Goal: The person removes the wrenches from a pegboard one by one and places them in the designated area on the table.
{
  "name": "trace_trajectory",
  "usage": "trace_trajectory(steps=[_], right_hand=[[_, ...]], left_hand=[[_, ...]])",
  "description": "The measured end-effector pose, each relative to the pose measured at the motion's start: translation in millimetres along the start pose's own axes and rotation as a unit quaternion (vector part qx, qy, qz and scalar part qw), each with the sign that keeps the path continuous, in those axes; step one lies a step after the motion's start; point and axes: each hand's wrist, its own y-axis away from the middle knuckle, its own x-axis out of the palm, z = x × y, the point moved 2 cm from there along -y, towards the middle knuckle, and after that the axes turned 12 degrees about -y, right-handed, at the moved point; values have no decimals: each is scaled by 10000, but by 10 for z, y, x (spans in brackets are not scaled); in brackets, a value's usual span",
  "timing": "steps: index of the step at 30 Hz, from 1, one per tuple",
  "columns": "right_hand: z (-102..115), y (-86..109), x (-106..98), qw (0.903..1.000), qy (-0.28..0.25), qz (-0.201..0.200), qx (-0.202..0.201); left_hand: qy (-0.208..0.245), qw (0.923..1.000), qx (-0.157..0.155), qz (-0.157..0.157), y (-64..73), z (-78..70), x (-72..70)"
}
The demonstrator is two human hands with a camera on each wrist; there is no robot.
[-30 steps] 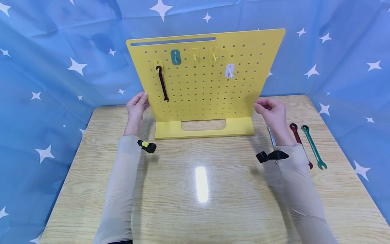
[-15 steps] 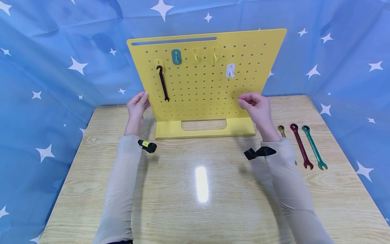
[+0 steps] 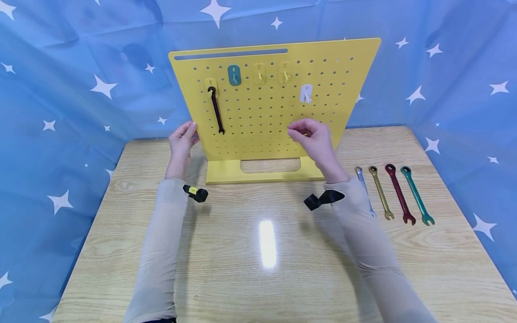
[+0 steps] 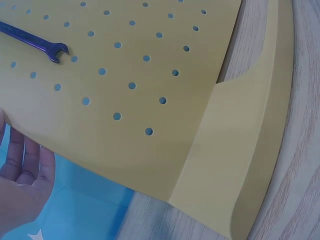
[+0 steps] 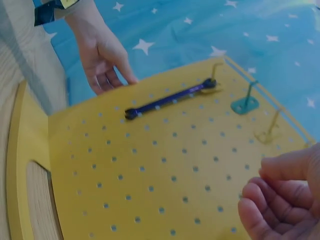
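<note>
A yellow pegboard [image 3: 258, 119] stands upright on its base at the back of the table. My left hand [image 3: 183, 137] grips its left edge, thumb at the front and fingers behind. In the right wrist view, that left hand [image 5: 104, 57] shows at the board's edge. A dark purple combination wrench [image 3: 216, 110] hangs from a yellow hook near the top left. My right hand [image 3: 310, 137] is in front of the board's lower right part, fingers loosely curled, nothing seen between them. Above it is a white hook [image 3: 306, 94].
A teal hook [image 3: 234, 75] and two yellow hooks [image 3: 260, 74] line the board's upper row. Right of the board lie a silver wrench [image 3: 365, 190], a gold wrench [image 3: 381, 192], a red wrench [image 3: 400, 194] and a green wrench [image 3: 418, 195]. A blue star-patterned cloth [image 3: 456, 89] hangs behind.
My right hand has come off the board's right edge and moved left across its front, uncovering the silver and gold wrenches. The left hand stays at the left edge.
</note>
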Motion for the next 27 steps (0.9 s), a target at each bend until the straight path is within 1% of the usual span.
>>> trace_trajectory(steps=[3,11,14,19,24,27], right_hand=[[-3,-25,109,9999,-11,103,8],[-29,-100,365,9989,-316,330,45],[-27,-128,453,9984,-355,437,64],[-29,-180,599,9971,-371,641,193],[-50,-249,777,9937,-582,879,371],[-56,-291,896,9919,-675,1012,376]], left_hand=[[-11,10000,10,27,2,0,-5],[-1,10000,36,57,-4,6,-9],[28,9999,25,93,-5,6,-10],[9,9999,36,112,-3,-1,-15],[-1,9999,60,106,-2,-9,-14],[23,9999,53,107,-3,-12,-15]])
